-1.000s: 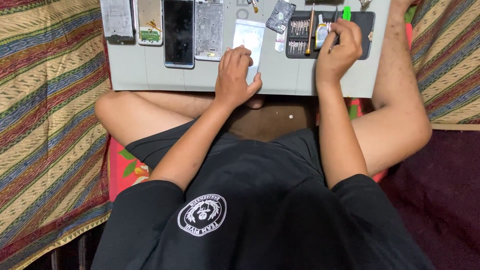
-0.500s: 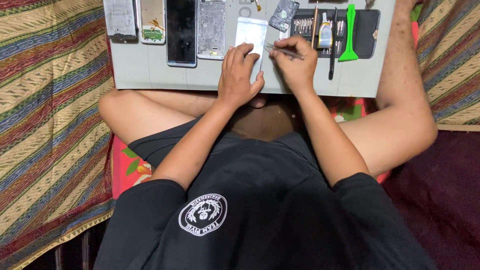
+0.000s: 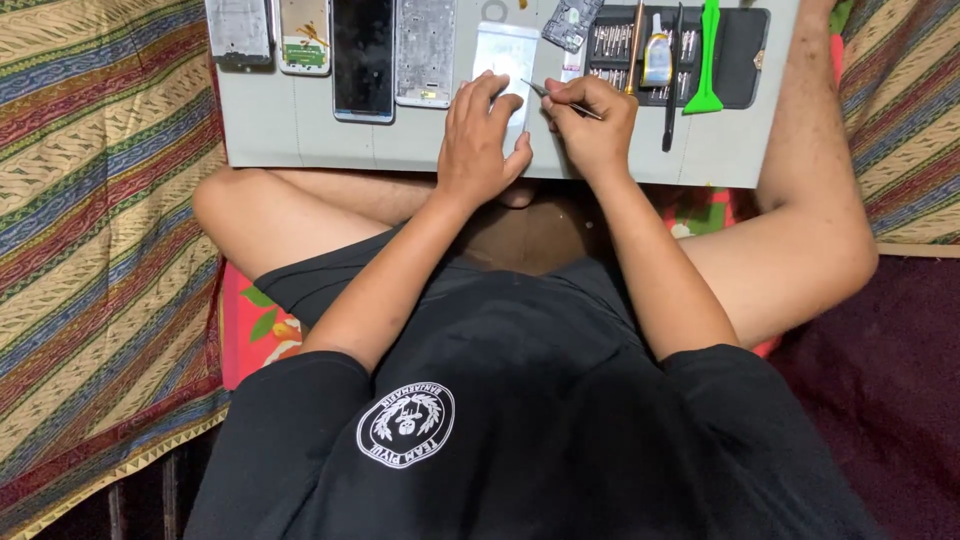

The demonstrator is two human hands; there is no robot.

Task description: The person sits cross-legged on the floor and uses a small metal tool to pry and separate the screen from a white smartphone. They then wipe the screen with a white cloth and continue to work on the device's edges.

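— Pinched between thumb and fingers of the right hand is a pair of thin metal tweezers; its tip rests at the right edge of the pale phone panel. What about the other hand?

— Left hand lies flat, fingers spread loosely, pressing down on the lower part of that panel. It grasps nothing; it only pins the panel to the grey work mat.

— Where does the panel sit?

— Near the middle of the mat, which lies across the person's crossed legs. The two hands are just beside each other, both on it.

— Walk me along the mat from the left.

— First a grey phone back cover, then a frame with a green circuit board, then a dark phone screen, then a silver metal frame. All four lie side by side, upright along the top edge.

— And past the hands?

— A small dark circuit part above the right hand, tilted. Then a black tool pouch holding a row of screwdriver bits, a small glue bottle, a black pry stick and a green plastic pry tool.

— Around the mat?

— Striped woven cloth on both sides, and a red flowered cushion under the legs.
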